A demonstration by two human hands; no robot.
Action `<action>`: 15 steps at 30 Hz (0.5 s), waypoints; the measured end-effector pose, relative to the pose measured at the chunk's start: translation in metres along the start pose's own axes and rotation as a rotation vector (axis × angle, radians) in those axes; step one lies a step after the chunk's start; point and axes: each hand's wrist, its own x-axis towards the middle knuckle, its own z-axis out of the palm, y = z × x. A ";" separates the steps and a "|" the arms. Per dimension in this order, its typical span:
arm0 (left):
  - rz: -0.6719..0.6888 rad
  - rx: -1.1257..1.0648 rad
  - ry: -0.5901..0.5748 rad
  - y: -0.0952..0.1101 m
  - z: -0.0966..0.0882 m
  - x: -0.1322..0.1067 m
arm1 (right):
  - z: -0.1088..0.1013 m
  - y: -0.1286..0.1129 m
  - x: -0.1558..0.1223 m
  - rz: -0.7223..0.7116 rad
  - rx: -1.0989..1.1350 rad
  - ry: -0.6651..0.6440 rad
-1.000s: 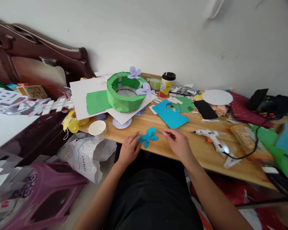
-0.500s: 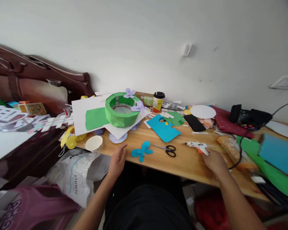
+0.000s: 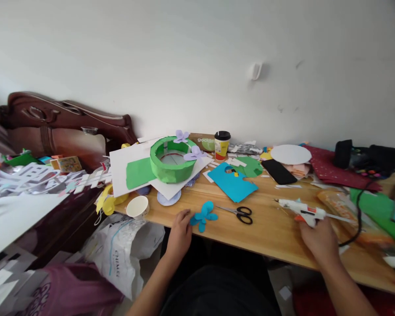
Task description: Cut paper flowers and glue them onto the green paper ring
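Observation:
My right hand (image 3: 321, 241) is wrapped round the handle of a white hot glue gun (image 3: 301, 210), with its nozzle facing left and a glue stick out of its back. My left hand (image 3: 181, 232) is at the table's front edge, its fingers closed at the left petal of a blue paper flower (image 3: 204, 216); they cover part of that petal. Black-handled scissors (image 3: 243, 215) lie right of the flower. Behind them is a blue sheet (image 3: 235, 184) with pieces cut out. A green paper-covered ring (image 3: 173, 171) carries two lilac paper flowers (image 3: 195, 153).
A white paper bowl (image 3: 137, 206) stands at the front left edge. At the back are a lidded cup (image 3: 221, 147), a black phone (image 3: 279, 171) and a white disc (image 3: 291, 154). The gun's dark cord (image 3: 358, 215) crosses an orange packet (image 3: 339, 206) on the right.
My right hand has taken up the glue gun by its handle and raised it. My left hand has moved in to the blue flower's petal. The whole view has shifted a little.

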 end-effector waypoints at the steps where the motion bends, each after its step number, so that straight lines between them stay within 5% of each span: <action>1: -0.002 0.005 -0.006 0.002 0.003 -0.001 | -0.002 -0.002 -0.001 0.014 -0.003 -0.034; 15: 0.026 0.085 0.059 0.021 0.020 0.004 | -0.006 -0.005 -0.004 -0.041 -0.047 -0.080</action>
